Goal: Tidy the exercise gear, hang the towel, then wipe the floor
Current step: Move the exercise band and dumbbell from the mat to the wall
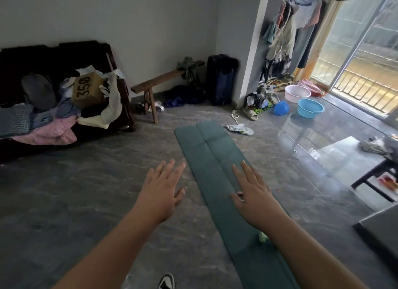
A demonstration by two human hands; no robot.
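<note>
A long green exercise mat (212, 151), folded lengthwise into two strips, lies on the grey floor (86, 192) and runs from the bottom right toward the room's middle. My left hand (162, 190) hovers open over bare floor just left of the mat, fingers spread. Over the mat's right strip my right hand (253, 194) is held open, palm down, with a ring on one finger. Neither hand holds anything. A small pale green object (263, 237) peeks out beside my right forearm. White cloths (112, 104) lie among the sofa's clothes; which one is the towel I cannot tell.
A dark sofa (64, 58) piled with clothes and a cardboard box (87, 90) stands at left. A wooden bench (163, 80) and dark suitcase (221, 80) line the far wall. Pink (297, 93) and blue basins (310, 108), slippers and hanging clothes (288, 30) sit near the balcony door. A low table (349, 157) is right.
</note>
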